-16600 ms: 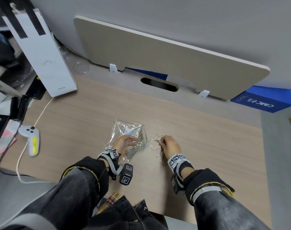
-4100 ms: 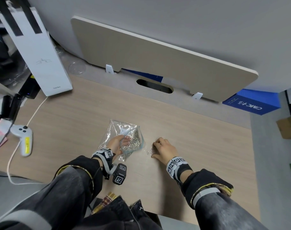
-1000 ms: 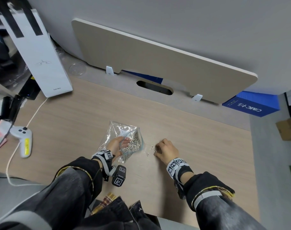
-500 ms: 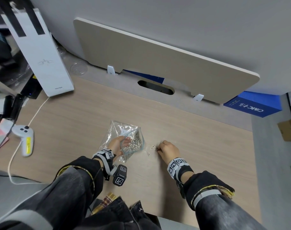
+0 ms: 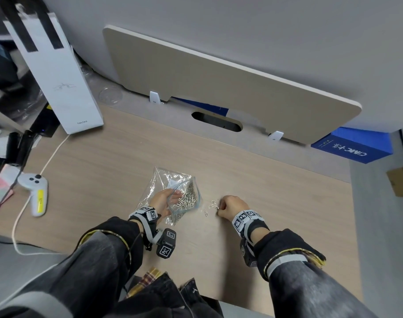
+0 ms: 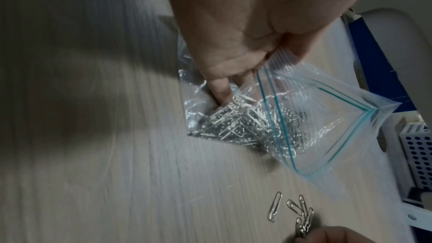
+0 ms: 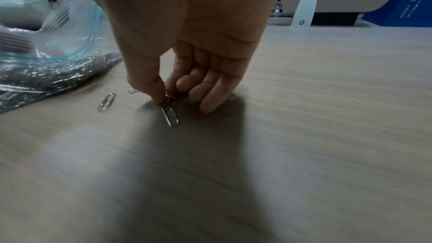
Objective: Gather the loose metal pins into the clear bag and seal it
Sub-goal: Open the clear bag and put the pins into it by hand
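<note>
A clear zip bag [image 5: 173,193] [image 6: 315,117] with a teal seal strip lies on the wooden desk [image 5: 276,191], holding a heap of metal clips [image 5: 188,199] [image 6: 236,127]. My left hand [image 5: 162,201] [image 6: 236,30] grips the bag's upper lip and keeps its mouth open toward the right. Just right of the bag lie a few loose clips [image 5: 211,205] [image 6: 274,206] [image 7: 106,102]. My right hand [image 5: 230,206] [image 7: 168,97] pinches some clips [image 7: 170,114] between thumb and fingers at the desk surface.
A white paper bag [image 5: 56,74] stands at the back left, with a white controller [image 5: 36,191] and its cable in front of it. A beige board [image 5: 219,88] leans against the wall, and a blue box [image 5: 352,145] sits at the back right.
The loose pile right of the bag has shrunk to a few clips. My right hand has closed its fingers on some of them. The left hand still holds the bag open.
</note>
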Available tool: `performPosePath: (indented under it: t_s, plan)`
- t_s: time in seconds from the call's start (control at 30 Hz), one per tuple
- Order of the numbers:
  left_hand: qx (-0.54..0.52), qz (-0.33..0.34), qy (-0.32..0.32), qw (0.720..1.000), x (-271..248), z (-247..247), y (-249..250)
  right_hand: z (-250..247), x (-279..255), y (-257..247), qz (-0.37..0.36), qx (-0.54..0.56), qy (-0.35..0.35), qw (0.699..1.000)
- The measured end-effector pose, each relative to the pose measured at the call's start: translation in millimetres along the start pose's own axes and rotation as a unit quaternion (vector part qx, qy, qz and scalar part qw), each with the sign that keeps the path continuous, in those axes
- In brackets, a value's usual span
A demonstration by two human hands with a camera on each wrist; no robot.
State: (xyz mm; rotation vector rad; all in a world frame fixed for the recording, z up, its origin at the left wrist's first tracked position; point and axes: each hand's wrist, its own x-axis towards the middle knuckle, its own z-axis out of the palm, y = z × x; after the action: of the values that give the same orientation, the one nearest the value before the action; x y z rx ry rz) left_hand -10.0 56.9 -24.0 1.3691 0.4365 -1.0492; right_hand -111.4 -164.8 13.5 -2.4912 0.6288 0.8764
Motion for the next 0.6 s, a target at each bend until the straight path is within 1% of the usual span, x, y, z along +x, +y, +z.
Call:
performPosePath:
  t_s: [0.13, 0.27, 0.4, 0.5, 0.6]
  plan:
    - [0.010, 0.000, -0.005, 1.000, -1.7, -1.6, 0.7, 3.8, -4.2, -0.1, 0.007, 0.004, -0.008, 1.000]
    - [0.011, -0.003, -0.005, 1.000, -2.9, -1.8, 1.7, 4.4, -10.9, -3.5, 0.012, 0.006, 0.001, 1.000]
    - [0.002, -0.005, -0.005, 1.000, -5.7, 0.5, 3.4, 7.2, -13.3, -3.4, 0.015, 0.052, 0.023, 0.998]
    - [-0.008, -0.005, -0.003, 1.000, -7.6, 2.5, 4.9, 2.5, -13.3, -10.0, 0.007, 0.125, 0.059, 0.990]
    - [0.002, -0.003, -0.006, 1.000, -5.1, 1.0, 3.5, -10.0, -15.9, -35.2, -0.032, 0.162, 0.112, 0.980]
